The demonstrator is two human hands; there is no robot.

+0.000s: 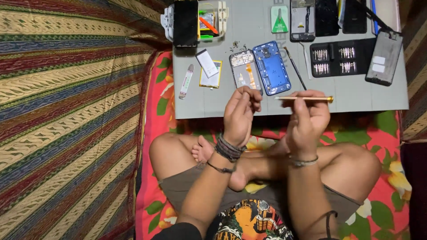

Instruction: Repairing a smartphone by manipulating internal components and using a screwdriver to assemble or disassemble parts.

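Note:
My right hand [308, 116] holds a slim gold-handled screwdriver [307, 98] level, its tip pointing left toward my left hand [240, 113]. The left fingers are pinched together near the tip; whether they hold a tiny part I cannot tell. Both hands hover over the near edge of a grey work mat [356, 95]. Just beyond them lie an opened phone body [246, 71] with its boards showing and a blue phone frame [272, 67].
On the mat are a black bit set [340, 60], a dark phone back [384, 58], a black-handled tool [294, 68], a yellow-edged flat part [211, 76], a white strip [186, 81], a parts box [209, 20] and more phones at the far edge. Striped cloth [66, 111] lies left.

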